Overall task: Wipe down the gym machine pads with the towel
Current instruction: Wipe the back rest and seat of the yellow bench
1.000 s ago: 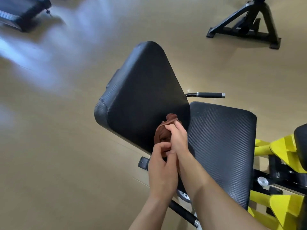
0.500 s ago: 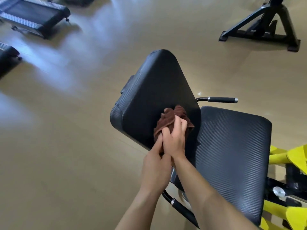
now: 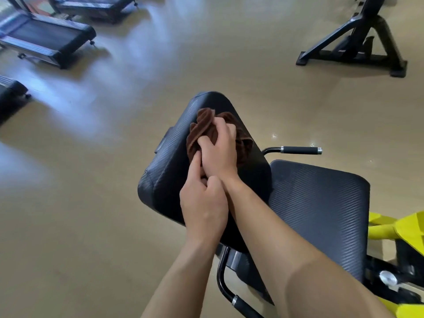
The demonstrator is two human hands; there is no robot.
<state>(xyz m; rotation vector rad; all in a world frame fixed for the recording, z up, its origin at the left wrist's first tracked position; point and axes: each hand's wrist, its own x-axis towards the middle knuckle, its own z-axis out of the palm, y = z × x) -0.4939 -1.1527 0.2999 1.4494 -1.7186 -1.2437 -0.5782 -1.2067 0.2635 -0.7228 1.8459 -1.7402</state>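
Observation:
A bunched brown towel (image 3: 202,130) lies against the upper part of the tilted black back pad (image 3: 168,173). My right hand (image 3: 221,152) presses down on the towel and grips it. Just below, my left hand (image 3: 203,207) rests against my right wrist, its index finger touching the towel's lower edge. A flat black seat pad (image 3: 321,205) adjoins the back pad on the right.
A black handle (image 3: 298,150) sticks out behind the seat, and another handle (image 3: 238,302) below it. Yellow frame parts (image 3: 399,228) are at the right edge. Treadmills (image 3: 46,40) stand at the far left, a black stand (image 3: 353,40) at the far right, tan floor between.
Both hands and the towel have slid up the back pad from its lower edge towards its top. The view has tilted up, so more of the floor and treadmills shows.

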